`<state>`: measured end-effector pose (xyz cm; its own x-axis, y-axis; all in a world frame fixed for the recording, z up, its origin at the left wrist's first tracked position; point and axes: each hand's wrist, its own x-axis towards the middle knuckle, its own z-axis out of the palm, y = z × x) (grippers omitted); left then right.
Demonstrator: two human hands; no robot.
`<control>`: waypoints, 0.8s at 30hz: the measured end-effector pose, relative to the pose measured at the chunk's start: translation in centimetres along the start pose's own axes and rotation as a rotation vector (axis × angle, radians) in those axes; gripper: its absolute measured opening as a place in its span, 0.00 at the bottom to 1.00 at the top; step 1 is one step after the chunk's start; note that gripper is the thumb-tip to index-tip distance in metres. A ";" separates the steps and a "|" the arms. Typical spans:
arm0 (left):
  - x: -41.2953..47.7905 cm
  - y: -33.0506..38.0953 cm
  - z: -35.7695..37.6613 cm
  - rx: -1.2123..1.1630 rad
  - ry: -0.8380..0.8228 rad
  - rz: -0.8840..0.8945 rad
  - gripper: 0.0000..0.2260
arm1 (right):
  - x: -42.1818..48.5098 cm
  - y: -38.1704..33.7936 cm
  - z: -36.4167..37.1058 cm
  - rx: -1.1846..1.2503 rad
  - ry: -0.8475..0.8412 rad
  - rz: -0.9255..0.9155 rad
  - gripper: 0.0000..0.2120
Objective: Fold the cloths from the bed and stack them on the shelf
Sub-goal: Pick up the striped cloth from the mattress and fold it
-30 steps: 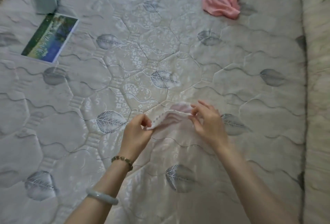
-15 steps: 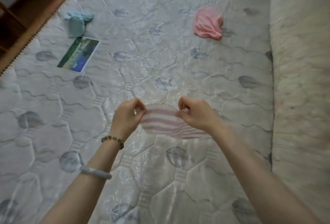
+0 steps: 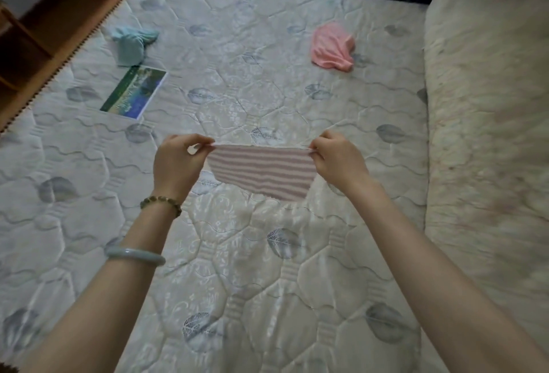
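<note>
A small pink-and-white striped cloth (image 3: 263,172) hangs stretched between my hands above the quilted mattress (image 3: 237,253). My left hand (image 3: 178,161) pinches its left top corner and my right hand (image 3: 335,158) pinches its right top corner. The cloth's lower edge hangs free. A crumpled pink cloth (image 3: 332,47) lies at the far right of the bed. A crumpled light-blue cloth (image 3: 132,44) lies at the far left, near the bed's edge.
A green and blue booklet (image 3: 135,91) lies flat just in front of the blue cloth. A wooden shelf frame (image 3: 20,36) stands off the bed's left edge. A pale padded bolster (image 3: 487,135) runs along the right side.
Both hands lifted the striped cloth off the mattress and moved apart, pulling it out flat between them. The view has tilted up to take in more of the bed.
</note>
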<state>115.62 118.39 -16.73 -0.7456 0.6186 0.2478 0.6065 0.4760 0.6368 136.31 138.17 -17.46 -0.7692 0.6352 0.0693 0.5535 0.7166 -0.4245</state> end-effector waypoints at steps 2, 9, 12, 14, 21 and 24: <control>-1.1 -0.3 -0.2 -0.050 -0.026 -0.009 0.05 | -0.9 -0.1 -0.2 -0.002 0.015 -0.024 0.07; -10.2 -4.2 2.8 -0.016 -0.171 -0.177 0.04 | -7.2 2.4 4.4 -0.004 -0.055 -0.011 0.13; -14.5 -6.3 5.2 -0.008 -0.285 -0.224 0.04 | -10.3 4.1 8.1 0.040 -0.131 0.013 0.12; -17.3 -7.8 7.1 -0.015 -0.368 -0.222 0.03 | -12.6 5.4 10.9 0.048 -0.198 0.036 0.12; -26.9 -13.5 11.5 0.012 -0.729 -0.291 0.04 | -22.3 9.2 18.7 0.001 -0.605 0.138 0.12; -30.0 -14.9 12.1 0.018 -0.900 -0.354 0.05 | -25.7 10.0 20.6 0.019 -0.724 0.169 0.13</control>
<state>132.32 100.33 -42.50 -0.3999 0.6810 -0.6135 0.3968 0.7320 0.5539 155.05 123.02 -42.06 -0.6958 0.3826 -0.6078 0.6822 0.6166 -0.3928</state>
